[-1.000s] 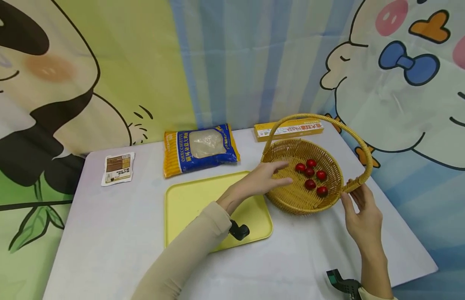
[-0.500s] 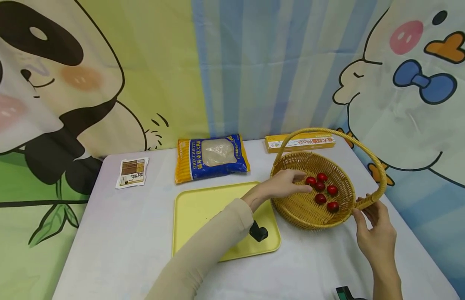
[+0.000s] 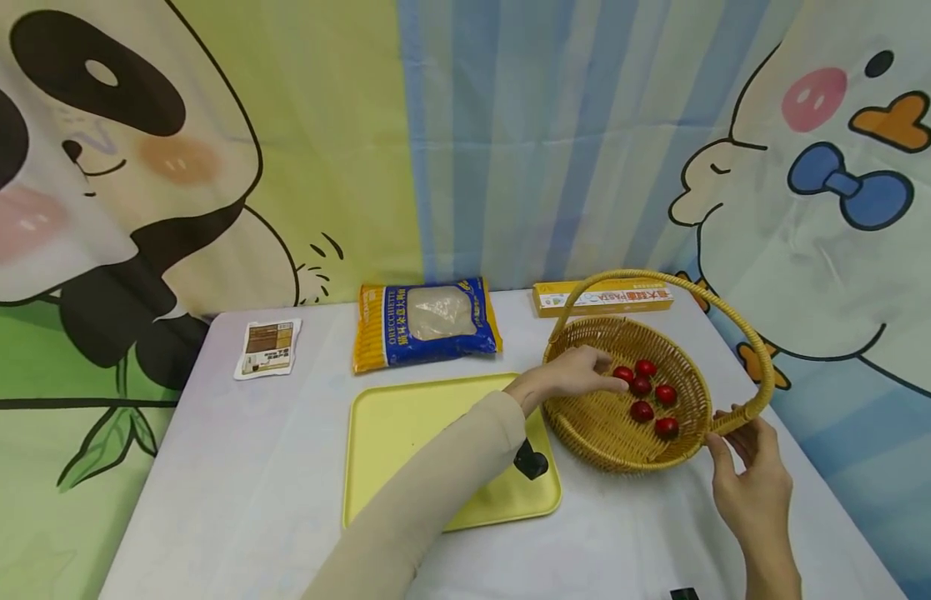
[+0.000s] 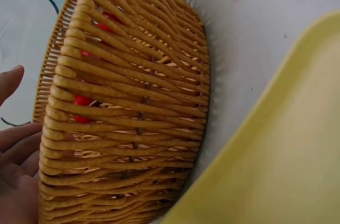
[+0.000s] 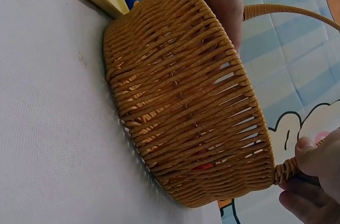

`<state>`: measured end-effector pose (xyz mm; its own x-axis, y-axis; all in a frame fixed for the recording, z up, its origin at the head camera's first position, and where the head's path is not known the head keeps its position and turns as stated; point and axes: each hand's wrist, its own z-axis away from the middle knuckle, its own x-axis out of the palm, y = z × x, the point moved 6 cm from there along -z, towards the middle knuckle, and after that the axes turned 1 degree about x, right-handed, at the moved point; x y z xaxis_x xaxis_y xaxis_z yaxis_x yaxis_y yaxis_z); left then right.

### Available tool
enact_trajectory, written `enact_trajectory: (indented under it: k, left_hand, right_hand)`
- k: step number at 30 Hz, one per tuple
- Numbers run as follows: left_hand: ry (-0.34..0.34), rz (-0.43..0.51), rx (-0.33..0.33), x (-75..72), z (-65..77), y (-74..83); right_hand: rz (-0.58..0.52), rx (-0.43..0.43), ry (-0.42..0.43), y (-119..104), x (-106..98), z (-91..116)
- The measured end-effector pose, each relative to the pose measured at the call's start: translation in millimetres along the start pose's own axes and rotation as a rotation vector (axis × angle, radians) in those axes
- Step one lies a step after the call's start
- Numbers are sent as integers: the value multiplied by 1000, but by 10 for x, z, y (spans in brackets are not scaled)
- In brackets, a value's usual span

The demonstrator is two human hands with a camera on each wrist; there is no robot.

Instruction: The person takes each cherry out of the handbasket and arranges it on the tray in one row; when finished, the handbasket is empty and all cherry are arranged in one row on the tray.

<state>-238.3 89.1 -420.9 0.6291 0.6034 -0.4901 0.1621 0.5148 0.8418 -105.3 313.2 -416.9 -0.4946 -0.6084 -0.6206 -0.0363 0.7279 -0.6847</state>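
A round wicker basket [image 3: 608,454] with a tall arched handle stands on the right of the table. Several small, glossy red fruits that look like cherries [image 3: 667,428] lie inside it, towards its right half. My left hand [image 3: 573,372] reaches over the basket's left rim, thumb and fingers apart, beside the leftmost fruit; whether it touches that fruit cannot be made out. In the left wrist view its fingers [image 4: 21,147] show behind the weave. At the handle's right base, my right hand [image 3: 753,479] grips the basket between thumb and fingers, also seen in the right wrist view.
Left of the basket lies a yellow tray [image 3: 405,433], partly under my left forearm. Behind it is a blue and orange pasta bag [image 3: 435,323]. A yellow pasta box [image 3: 603,297] lies behind the basket, and a small white and brown packet [image 3: 268,348] at the far left.
My left hand has moved a little right and deeper over the basket, nearer the fruits. The head view has shifted. My right hand keeps its grip at the handle base.
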Motion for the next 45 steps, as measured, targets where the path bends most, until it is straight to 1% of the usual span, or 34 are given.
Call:
enact_trajectory:
  k: [3, 6, 13, 16, 20, 23, 28, 31, 34, 39, 43, 45]
  left_hand:
    - [-2, -23, -9, -11, -38, 3]
    - [-4, -23, -27, -32, -74, -2]
    - [-39, 26, -79, -40, -156, -41]
    - [-19, 24, -80, -55, -202, -44]
    - [35, 18, -58, -83, -262, -44]
    - [61, 44, -53, -90, -291, -47]
    - [77, 79, -38, -69, -316, -24]
    - [86, 62, -33, -60, -328, 0]
    - [96, 29, -44, -45, -336, 20]
    - [97, -25, -54, 19, -355, 44]
    - [106, -62, -57, 55, -385, 54]
    - [118, -65, -62, 53, -398, 58]
  right_hand:
    - [-6, -9, 7, 7, 8, -4]
    - [-3, -11, 7, 10, 19, -1]
    - [9, -12, 9, 6, 4, 17]
    - [22, -6, 5, 6, -1, 21]
    - [39, 10, 2, 12, -5, 23]
    - [40, 11, -1, 10, -7, 28]
    - [47, 10, 1, 4, 0, 16]
    - [46, 4, 2, 3, 11, 7]
    - [45, 1, 2, 4, 14, 0]
    - [56, 19, 1, 22, 2, 21]
    - [51, -1, 10, 17, 1, 28]
    - [39, -16, 11, 7, 11, 19]
